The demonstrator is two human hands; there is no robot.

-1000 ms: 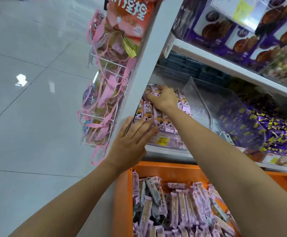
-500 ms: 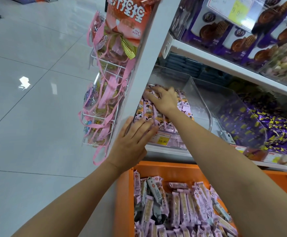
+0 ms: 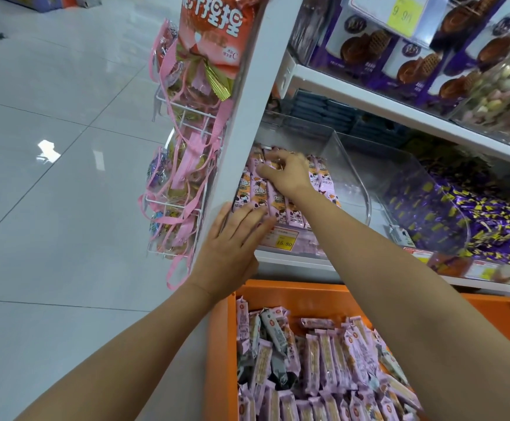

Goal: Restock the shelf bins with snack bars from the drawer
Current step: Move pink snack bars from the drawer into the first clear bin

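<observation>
Pink-wrapped snack bars (image 3: 323, 183) stand in rows inside a clear shelf bin (image 3: 349, 165). My right hand (image 3: 287, 174) reaches into the bin, fingers and thumb curled on the top end of a bar in the back rows. My left hand (image 3: 232, 247) lies flat with straight fingers against the bin's front left corner, touching the front bars. Below the shelf, an open orange drawer (image 3: 293, 296) holds a loose heap of the same pink bars (image 3: 323, 366), with a few grey-wrapped ones among them.
A white shelf upright (image 3: 247, 117) stands left of the bin, with a wire rack of pink-ribboned bags (image 3: 183, 177) hung on it. A price tag (image 3: 284, 241) is on the bin front. Purple candies (image 3: 460, 214) fill the bin to the right. Purple boxes (image 3: 369, 47) fill the shelf above.
My right hand's fingers have curled in on the bar tops; earlier they lay flatter. The left hand stays against the bin front. The camera has shifted slightly.
</observation>
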